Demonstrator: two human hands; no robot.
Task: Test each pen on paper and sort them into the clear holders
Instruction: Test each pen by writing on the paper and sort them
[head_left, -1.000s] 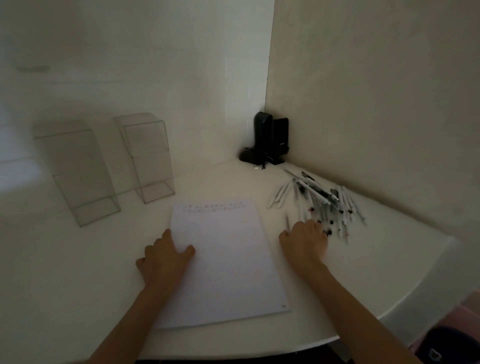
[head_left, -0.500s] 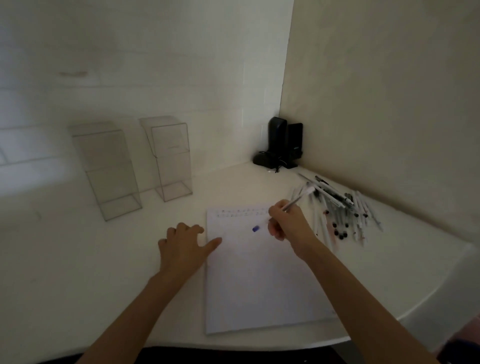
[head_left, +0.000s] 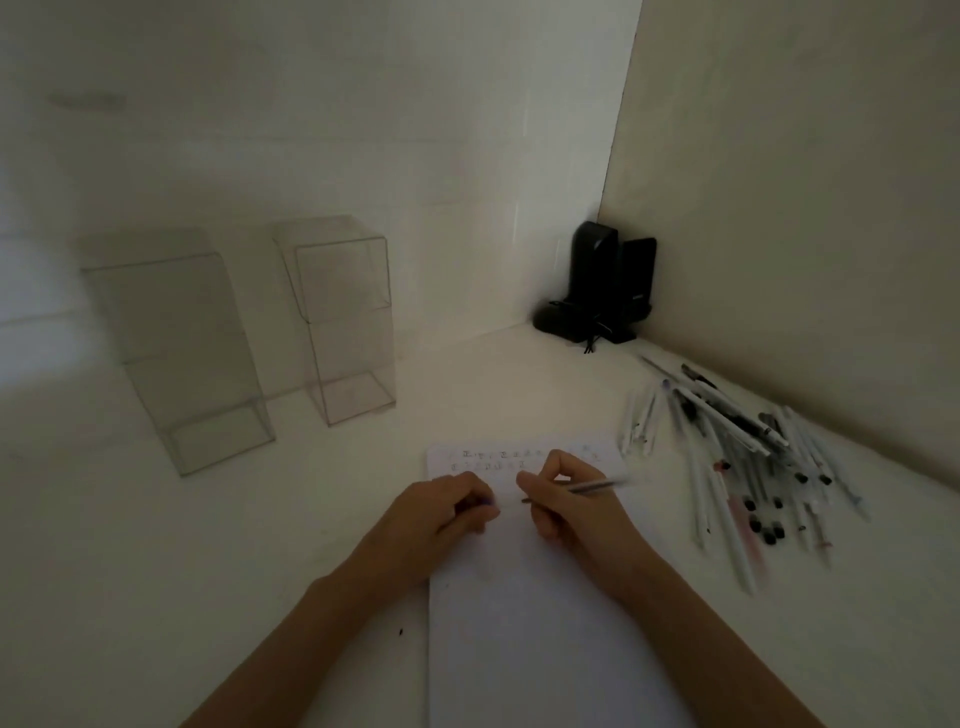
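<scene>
You are gripping a slim pen (head_left: 592, 487) in your right hand (head_left: 571, 501), fingers curled round its barrel. The pen is lying almost level over the top of the sheet of paper (head_left: 519, 649), its dark tip pointing left toward your other hand and its pale, silvery barrel trailing off to the right, where it is blurring out. I cannot tell whether the tip is touching the sheet.

Your left hand (head_left: 441, 512) is curling shut just beside it, fingertips pinching a small blue cap (head_left: 485, 501) — only a sliver of blue is showing between the fingers. The two hands are sitting close together, but not touching.

The paper is lying flat on the white desk (head_left: 260, 571), and two short rows of test scribbles (head_left: 493, 457) are running along its far edge, too small to read.

To the right, a loose pile of pens (head_left: 737, 457) is fanning out near the wall — mostly white barrels with dark tips and clips, one pinkish. Well to the left, two tall clear holders (head_left: 343, 322) are standing upright side by side, nothing showing inside them. A black device (head_left: 602, 283) is sitting in the far corner.
</scene>
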